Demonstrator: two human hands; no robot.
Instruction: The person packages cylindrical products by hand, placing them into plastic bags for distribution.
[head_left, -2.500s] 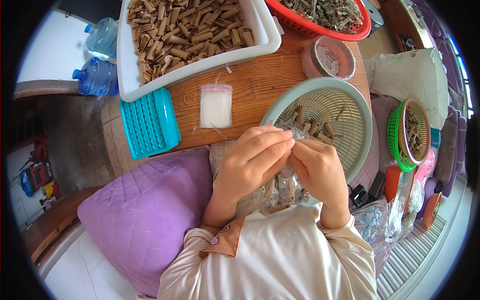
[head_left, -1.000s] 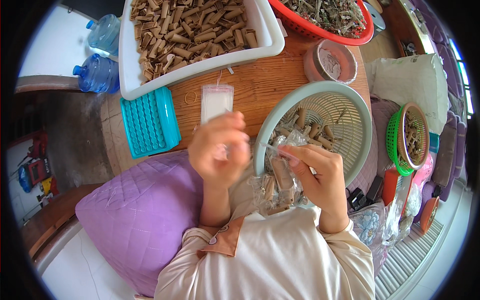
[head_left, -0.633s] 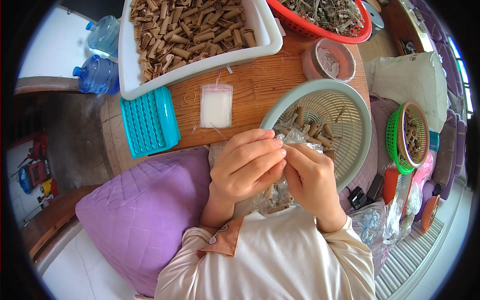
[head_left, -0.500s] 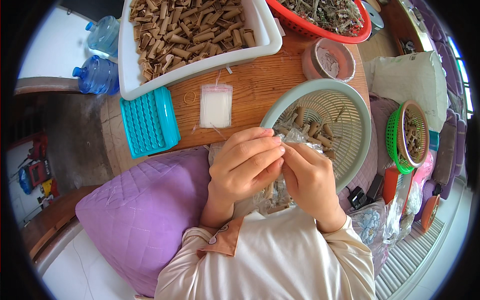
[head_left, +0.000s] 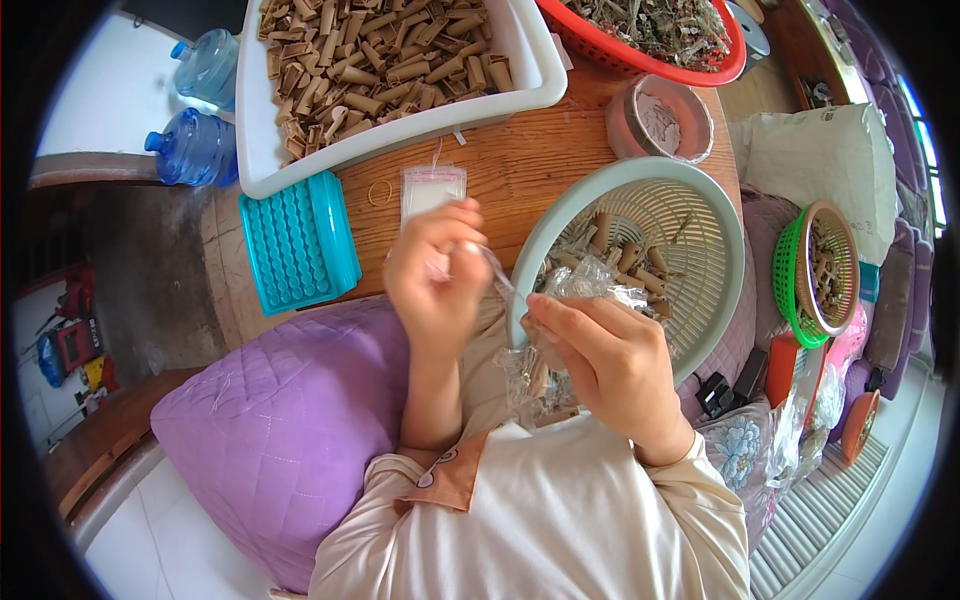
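Observation:
My right hand point(head_left: 605, 365) grips a clear plastic bag point(head_left: 560, 330) holding several brown rolled sticks, over the near rim of a pale green basket point(head_left: 720, 230). My left hand point(head_left: 435, 275) is raised just left of the bag, blurred, fingers pinched on what looks like a thin clear strip stretching toward the bag. A small flat clear packet point(head_left: 430, 188) lies on the wooden table point(head_left: 520, 165) just beyond my left hand. More brown sticks lie in the basket.
A white tray point(head_left: 260, 170) full of brown sticks stands at the back, a red basket point(head_left: 640, 60) of dried herbs beside it. A turquoise lid point(head_left: 295, 240), a tape roll point(head_left: 660, 115), a purple cushion point(head_left: 280, 430), a small green basket point(head_left: 805, 270) and two water bottles point(head_left: 195, 145) surround me.
My left hand has come away from the bag and lifted to the left. My right hand keeps the bag in the same spot.

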